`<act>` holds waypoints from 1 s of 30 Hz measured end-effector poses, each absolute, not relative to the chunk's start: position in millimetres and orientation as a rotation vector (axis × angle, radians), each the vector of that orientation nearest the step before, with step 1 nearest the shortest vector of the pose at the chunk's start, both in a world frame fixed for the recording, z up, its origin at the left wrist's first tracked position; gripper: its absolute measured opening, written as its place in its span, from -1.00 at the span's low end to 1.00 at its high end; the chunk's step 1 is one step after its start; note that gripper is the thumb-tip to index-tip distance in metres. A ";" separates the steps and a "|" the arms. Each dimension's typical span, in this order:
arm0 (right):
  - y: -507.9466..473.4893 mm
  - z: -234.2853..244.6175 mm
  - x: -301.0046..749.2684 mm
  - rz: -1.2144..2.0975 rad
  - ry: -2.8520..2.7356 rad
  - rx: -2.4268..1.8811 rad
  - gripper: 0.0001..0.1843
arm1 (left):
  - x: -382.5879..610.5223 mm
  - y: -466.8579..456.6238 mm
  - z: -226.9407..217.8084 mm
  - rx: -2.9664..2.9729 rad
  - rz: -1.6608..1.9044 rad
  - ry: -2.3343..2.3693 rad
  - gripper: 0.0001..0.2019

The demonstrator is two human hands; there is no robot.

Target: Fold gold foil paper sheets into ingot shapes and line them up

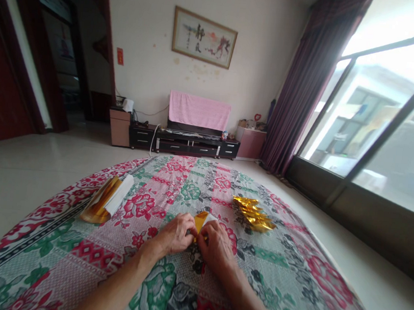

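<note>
In the middle of the cloth, a sheet of gold foil paper (201,218) is partly folded, with its gold face and a white face showing. My left hand (178,233) pinches it from the left. From the right, my right hand (217,242) is closed on the same sheet, fingertips close to those of the left. The paper's lower part is hidden by my fingers. To the right lie several folded gold foil pieces (254,214) in a row. On the left, a curled stack of gold and white paper sheets (108,199) rests on the cloth.
A flowered cloth (156,288) covers the rounded table. Beyond it stands a low black cabinet (193,148) with a pink cloth (199,110) draped over something. A large window (381,114) and a purple curtain (296,80) are at right, a doorway (68,51) at left.
</note>
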State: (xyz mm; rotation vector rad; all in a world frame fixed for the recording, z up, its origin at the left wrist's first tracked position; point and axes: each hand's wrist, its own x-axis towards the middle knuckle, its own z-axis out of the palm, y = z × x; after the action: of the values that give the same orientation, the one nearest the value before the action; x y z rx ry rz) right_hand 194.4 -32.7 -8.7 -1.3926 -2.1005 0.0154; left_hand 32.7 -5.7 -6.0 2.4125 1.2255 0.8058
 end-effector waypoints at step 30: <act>-27.6 -12.6 196.1 0.083 -2.035 -1.417 -0.93 | 35.7 -6.6 -10.9 2.434 0.776 1.282 -0.96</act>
State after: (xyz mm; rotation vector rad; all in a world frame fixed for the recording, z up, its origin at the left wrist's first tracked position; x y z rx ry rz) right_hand 196.1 -27.6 -12.6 -1.4170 -2.0353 0.0828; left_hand 35.7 -6.6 -10.9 2.4342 1.2825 0.7758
